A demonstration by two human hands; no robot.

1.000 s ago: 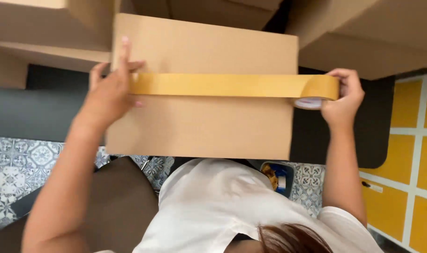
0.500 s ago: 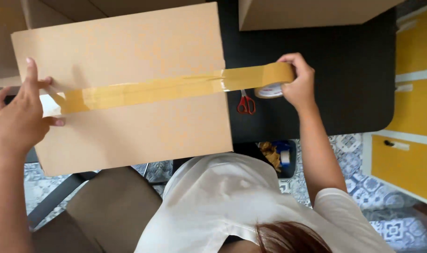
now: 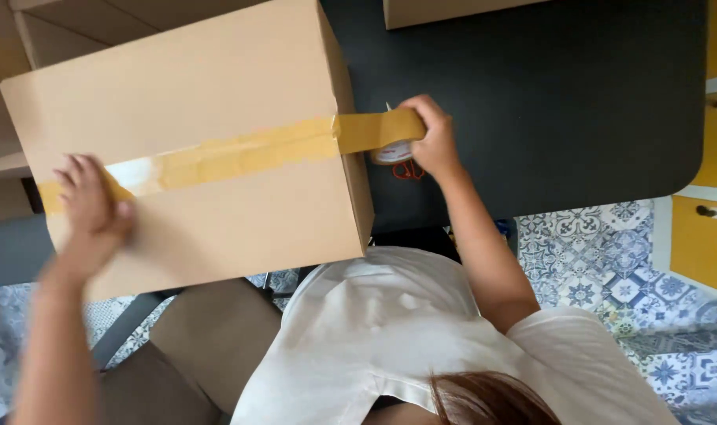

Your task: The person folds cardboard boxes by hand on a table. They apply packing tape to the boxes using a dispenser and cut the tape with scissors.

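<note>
Two hands at one cardboard box (image 3: 216, 94), left of frame on a dark table (image 3: 547, 102). Left hand (image 3: 90, 208), fingers spread, presses brown tape (image 3: 240, 153) at the box's left end. Right hand (image 3: 433, 142), centre, fingers curled around the tape roll (image 3: 391, 149) just beyond the box's right edge, beside red scissors (image 3: 408, 170).

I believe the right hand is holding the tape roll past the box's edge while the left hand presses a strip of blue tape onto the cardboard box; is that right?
Not quite: the tape is brownish-yellow, not blue, as the head view shows. The right hand does hold the tape roll past the edge, and the left hand presses the strip onto the cardboard box.
</note>
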